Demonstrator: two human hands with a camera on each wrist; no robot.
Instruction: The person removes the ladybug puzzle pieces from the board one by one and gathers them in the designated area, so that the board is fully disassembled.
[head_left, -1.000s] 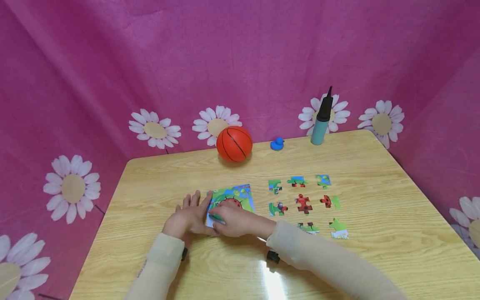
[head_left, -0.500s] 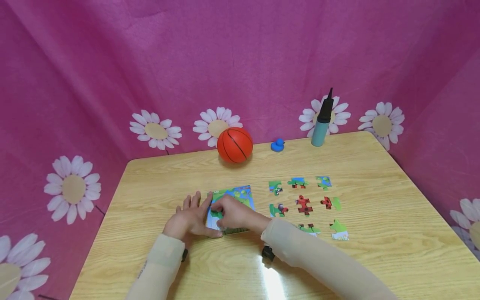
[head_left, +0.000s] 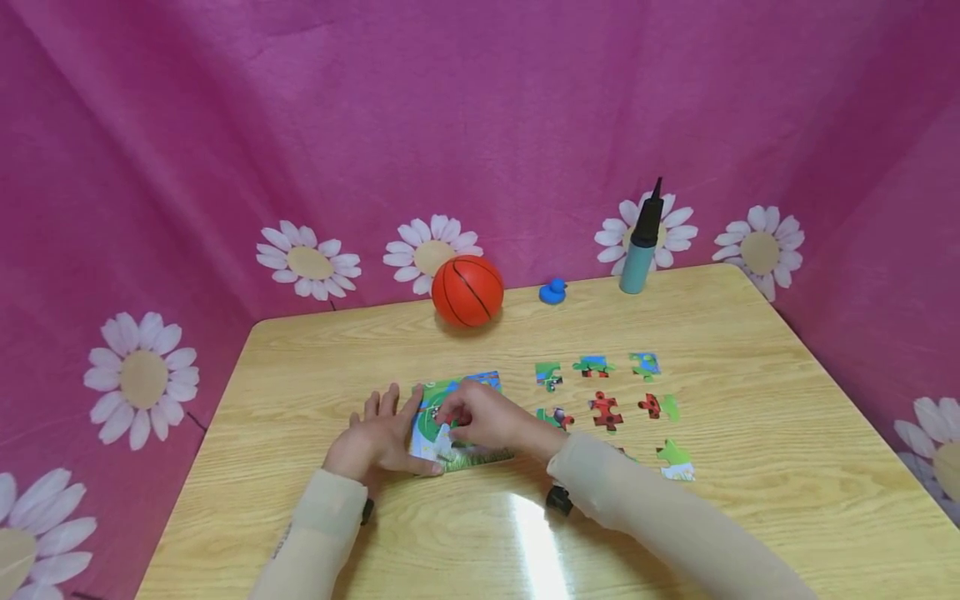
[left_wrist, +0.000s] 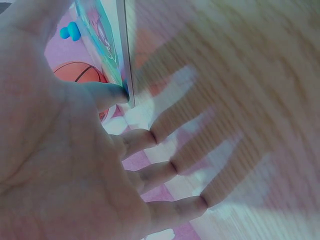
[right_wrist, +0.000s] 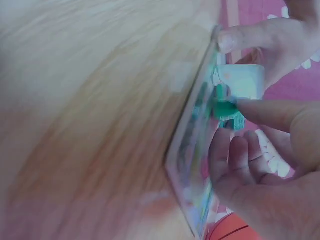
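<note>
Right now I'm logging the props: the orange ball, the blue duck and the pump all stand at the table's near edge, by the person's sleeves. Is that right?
No. The orange ball, blue duck and pump stand along the table's far edge, by the pink backdrop, as the head view shows.

The right hand is now shifted a little to the right and raised over the puzzle board. A piece is pinched and lifted under its fingertips, and the board's near-left corner, covered earlier, is now exposed.
</note>
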